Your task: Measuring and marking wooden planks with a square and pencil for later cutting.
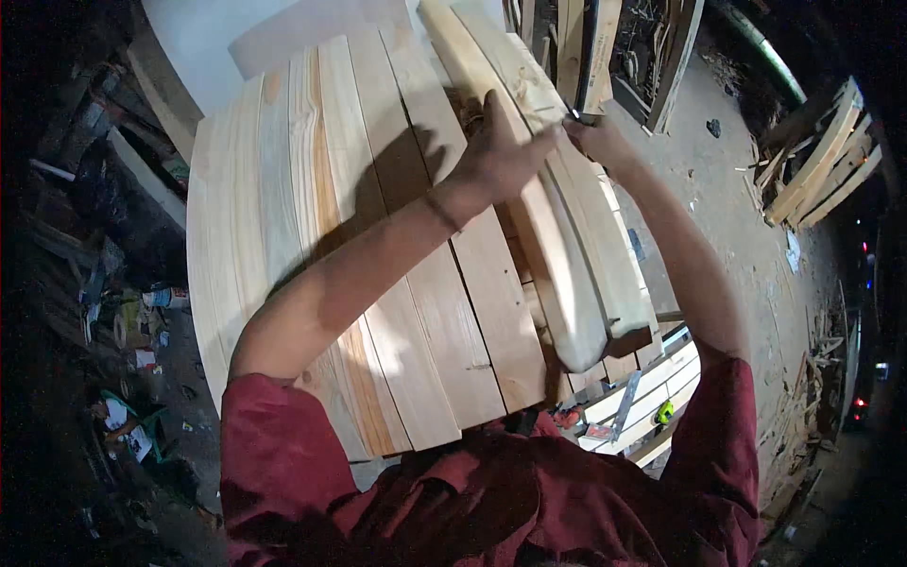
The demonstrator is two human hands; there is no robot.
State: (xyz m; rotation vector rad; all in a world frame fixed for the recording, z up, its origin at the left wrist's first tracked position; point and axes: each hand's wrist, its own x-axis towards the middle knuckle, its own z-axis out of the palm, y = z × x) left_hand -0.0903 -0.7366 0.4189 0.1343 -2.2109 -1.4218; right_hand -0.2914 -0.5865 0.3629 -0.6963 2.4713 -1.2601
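Observation:
Light wooden planks (435, 312) lie side by side before me as a slatted panel. On its right part rest two long timber pieces, a narrow rounded one (557, 274) and a wider board (605, 255) beside it. My left hand (505, 156) lies across the narrow piece, thumb apart and fingers stretched toward the board. Close to those fingertips, my right hand (600, 142) is closed at the board's right edge. A small dark thin object (573, 114) pokes out of its fingers; its kind is too small to tell.
Below the panel's right corner are more pale slats (652, 402) with a metal strip (625, 406) and a yellow-green item (664, 412). Wood offcuts (822, 180) lean at the right. Cluttered scrap (132, 331) covers the left floor. A white sheet-like surface (198, 47) stands behind.

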